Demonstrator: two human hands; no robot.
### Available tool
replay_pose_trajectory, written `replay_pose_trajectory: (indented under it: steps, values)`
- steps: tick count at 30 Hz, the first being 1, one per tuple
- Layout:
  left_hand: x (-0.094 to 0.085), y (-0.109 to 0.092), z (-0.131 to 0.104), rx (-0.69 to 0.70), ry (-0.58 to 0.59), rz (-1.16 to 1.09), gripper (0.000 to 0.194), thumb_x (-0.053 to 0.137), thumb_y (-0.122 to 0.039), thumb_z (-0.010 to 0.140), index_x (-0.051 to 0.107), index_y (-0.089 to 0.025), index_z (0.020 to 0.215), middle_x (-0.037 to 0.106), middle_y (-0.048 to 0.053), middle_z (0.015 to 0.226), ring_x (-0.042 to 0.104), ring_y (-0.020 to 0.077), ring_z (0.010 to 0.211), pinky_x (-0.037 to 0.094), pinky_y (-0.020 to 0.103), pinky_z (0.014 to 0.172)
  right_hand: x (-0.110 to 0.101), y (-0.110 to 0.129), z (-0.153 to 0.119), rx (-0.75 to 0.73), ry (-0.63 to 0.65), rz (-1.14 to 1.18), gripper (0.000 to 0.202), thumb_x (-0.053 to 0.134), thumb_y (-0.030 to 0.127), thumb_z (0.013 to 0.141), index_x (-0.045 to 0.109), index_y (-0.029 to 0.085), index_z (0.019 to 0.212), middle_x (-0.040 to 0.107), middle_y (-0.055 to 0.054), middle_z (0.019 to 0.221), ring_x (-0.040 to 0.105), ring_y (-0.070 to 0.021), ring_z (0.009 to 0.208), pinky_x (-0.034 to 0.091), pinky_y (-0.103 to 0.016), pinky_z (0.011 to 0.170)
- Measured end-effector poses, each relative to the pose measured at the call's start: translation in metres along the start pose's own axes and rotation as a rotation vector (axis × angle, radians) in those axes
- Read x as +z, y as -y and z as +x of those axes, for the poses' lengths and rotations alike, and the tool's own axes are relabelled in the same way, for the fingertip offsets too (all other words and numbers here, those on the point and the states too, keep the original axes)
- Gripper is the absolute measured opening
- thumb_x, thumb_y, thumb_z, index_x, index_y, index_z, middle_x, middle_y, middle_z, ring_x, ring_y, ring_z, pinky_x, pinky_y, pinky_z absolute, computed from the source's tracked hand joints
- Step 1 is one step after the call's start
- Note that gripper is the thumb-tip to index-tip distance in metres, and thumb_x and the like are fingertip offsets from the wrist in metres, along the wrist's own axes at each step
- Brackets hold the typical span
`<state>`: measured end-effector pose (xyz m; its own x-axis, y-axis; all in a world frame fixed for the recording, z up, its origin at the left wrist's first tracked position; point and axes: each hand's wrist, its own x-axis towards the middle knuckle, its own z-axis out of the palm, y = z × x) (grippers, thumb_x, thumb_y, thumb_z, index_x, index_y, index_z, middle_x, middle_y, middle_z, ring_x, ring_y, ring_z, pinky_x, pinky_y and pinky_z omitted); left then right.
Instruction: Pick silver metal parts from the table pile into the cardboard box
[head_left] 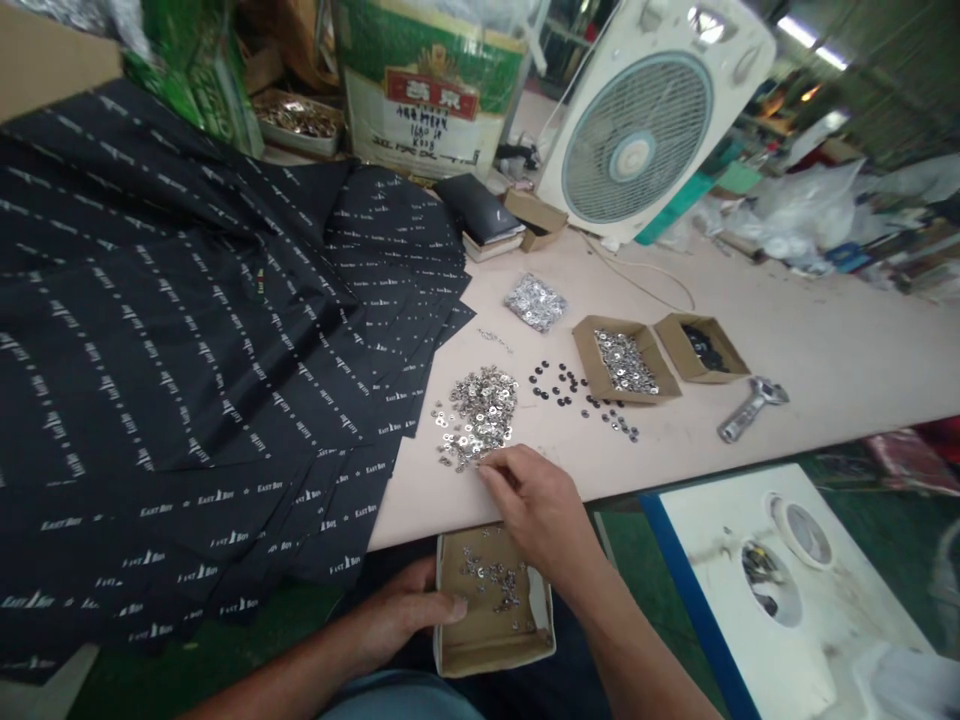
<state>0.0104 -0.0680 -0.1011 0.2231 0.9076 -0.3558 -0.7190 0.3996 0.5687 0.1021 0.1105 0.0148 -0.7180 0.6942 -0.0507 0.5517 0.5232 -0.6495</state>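
My left hand (411,610) grips the left side of an open cardboard box (469,655), thumb over its rim, below the table's front edge. Small metal snap parts (491,578) lie scattered on the box's floor. Above the box, my right hand (534,500) has thumb and forefinger pinched together at the near edge of a pile of silvery snap parts (484,405) on the table. Whatever sits between those fingertips is too small to make out.
Black printed fabric (225,330) covers the table's left. Beyond the pile lie black caps (559,385), a bag of metal parts (535,302), two cardboard trays (667,385) (739,368) and a metal tool (752,408). A box fan (637,130) stands behind; a white machine top (810,590) is at right.
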Motion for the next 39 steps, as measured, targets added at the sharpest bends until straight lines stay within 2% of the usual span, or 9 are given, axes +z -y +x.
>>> replay_pose_trajectory:
  steps: [6, 10, 16, 21, 24, 27, 30, 35, 39]
  values:
    - [-0.001, 0.001, 0.002, -0.030, -0.010, -0.001, 0.058, 0.078, -0.032, 0.077, 0.073, -0.017, 0.132, 0.078, 0.014, 0.129, 0.071, 0.0385, 0.118, 0.047, 0.054, 0.112, -0.010, -0.018, -0.010, 0.422, -0.063, 1.166, 0.023, 0.074, 0.042, 0.084, 0.061, 0.023, 0.083, 0.061, 0.000, 0.079, 0.054, -0.0150, 0.067, 0.047, -0.027, 0.061]
    - [-0.002, 0.003, 0.002, -0.029, 0.006, 0.003, 0.057, 0.077, -0.032, 0.080, 0.071, -0.016, 0.134, 0.077, 0.015, 0.130, 0.069, 0.0389, 0.124, 0.047, 0.054, 0.113, -0.005, -0.021, -0.006, 0.517, -0.129, 1.426, 0.014, 0.069, 0.032, 0.076, 0.059, 0.024, 0.083, 0.062, -0.002, 0.083, 0.053, -0.0151, 0.065, 0.043, -0.024, 0.053]
    - [-0.003, 0.003, 0.001, -0.017, 0.005, 0.006, 0.058, 0.075, -0.030, 0.081, 0.070, -0.017, 0.137, 0.076, 0.014, 0.133, 0.065, 0.0392, 0.130, 0.045, 0.054, 0.116, -0.006, -0.020, 0.005, 0.461, -0.148, 1.281, 0.017, 0.065, 0.027, 0.069, 0.059, 0.025, 0.085, 0.062, -0.003, 0.083, 0.054, -0.0165, 0.067, 0.045, -0.026, 0.053]
    - [-0.001, 0.002, 0.001, -0.029, 0.017, 0.009, 0.059, 0.076, -0.033, 0.080, 0.070, -0.016, 0.136, 0.077, 0.014, 0.132, 0.065, 0.0402, 0.130, 0.046, 0.055, 0.115, -0.012, -0.017, 0.009, 0.414, -0.103, 1.148, 0.020, 0.061, 0.043, 0.077, 0.054, 0.024, 0.077, 0.052, 0.000, 0.071, 0.040, -0.0134, 0.055, 0.032, -0.025, 0.045]
    - [-0.002, 0.004, 0.002, -0.031, 0.013, 0.004, 0.058, 0.076, -0.032, 0.080, 0.071, -0.016, 0.135, 0.077, 0.014, 0.131, 0.065, 0.0400, 0.130, 0.045, 0.055, 0.115, -0.011, -0.016, 0.007, 0.371, -0.112, 0.783, 0.031, 0.068, 0.050, 0.082, 0.056, 0.024, 0.071, 0.040, 0.006, 0.060, 0.030, -0.0115, 0.050, 0.026, -0.025, 0.045]
    - [-0.003, 0.005, 0.002, -0.028, 0.007, -0.013, 0.057, 0.077, -0.031, 0.079, 0.071, -0.017, 0.134, 0.077, 0.014, 0.131, 0.065, 0.0400, 0.130, 0.045, 0.055, 0.115, -0.005, -0.017, 0.002, 0.265, -0.117, 0.288, 0.020, 0.074, 0.041, 0.083, 0.069, 0.023, 0.076, 0.038, 0.008, 0.054, 0.038, -0.0128, 0.052, 0.031, -0.026, 0.052]
    - [-0.003, 0.005, 0.001, -0.024, 0.011, -0.015, 0.057, 0.077, -0.031, 0.079, 0.072, -0.016, 0.134, 0.077, 0.014, 0.131, 0.065, 0.0402, 0.131, 0.045, 0.055, 0.115, 0.003, -0.020, -0.001, 0.198, -0.155, 0.007, 0.012, 0.073, 0.037, 0.085, 0.076, 0.025, 0.084, 0.044, 0.007, 0.054, 0.046, -0.0146, 0.053, 0.034, -0.028, 0.055]
    - [-0.003, 0.004, 0.001, -0.018, 0.022, -0.021, 0.058, 0.077, -0.031, 0.079, 0.070, -0.017, 0.136, 0.077, 0.014, 0.132, 0.065, 0.0398, 0.130, 0.045, 0.055, 0.115, 0.011, -0.020, -0.001, 0.185, -0.185, -0.085, 0.015, 0.070, 0.037, 0.088, 0.073, 0.027, 0.078, 0.050, 0.006, 0.054, 0.051, -0.0155, 0.054, 0.035, -0.028, 0.056]
    - [-0.005, 0.006, 0.000, -0.032, 0.007, -0.019, 0.059, 0.077, -0.032, 0.080, 0.070, -0.017, 0.137, 0.077, 0.015, 0.132, 0.066, 0.0397, 0.129, 0.046, 0.054, 0.114, 0.003, -0.015, 0.000, 0.252, -0.144, 0.032, 0.013, 0.069, 0.031, 0.083, 0.069, 0.025, 0.072, 0.046, 0.007, 0.052, 0.047, -0.0144, 0.053, 0.033, -0.028, 0.056]
